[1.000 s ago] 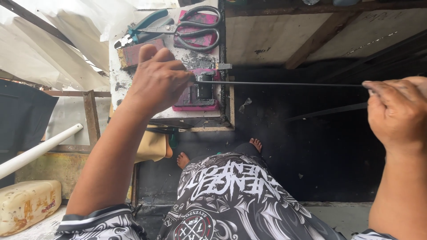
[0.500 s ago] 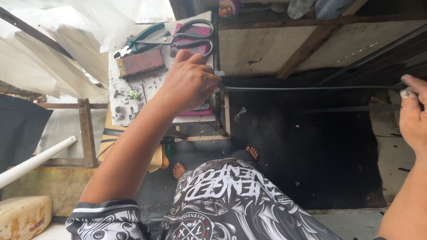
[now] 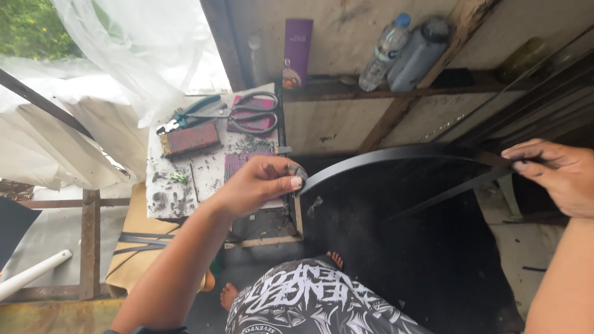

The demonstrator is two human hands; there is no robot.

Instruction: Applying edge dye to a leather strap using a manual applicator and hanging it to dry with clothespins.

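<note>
Black strip (image 3: pixel 402 153), thin and flexible, is shown bowed into a shallow arch between the two hands; its near end is pinched in the grip of the left hand (image 3: pixel 260 185), thumb and fingers clenched on it just above the right edge of the small desk (image 3: pixel 162 185); its far end is held in the grip of the right hand (image 3: pixel 554 176), fingers closed over it near the dark wall framing. The step in hand is judged to be a flexing or shaping of the strip, held clear of the desk and over the dark floor; a second dark strip (image 3: pixel 445 192) is seen running lower, beneath the arch, apart from both hands. The next move is judged to call for steady, matched pressure from both ends, so that the curve stays even and neither end slips from its pinch. On the desk are laid teal-handled pliers (image 3: pixel 189 114), black-handled scissors (image 3: pixel 250 114) and a reddish block (image 3: pixel 190 139); on the shelf (image 3: pixel 346 93) behind stand a purple carton (image 3: pixel 297 52), a clear bottle (image 3: pixel 385 52) and a grey bottle (image 3: pixel 417 52). Compared with half a second before, the strip, then stretched straight and level between the hands, is now bent upward; the left hand is turned from palm-down to a sideways pinch; the right hand is brought further into view, and the view itself is raised to take in the shelf.
</note>
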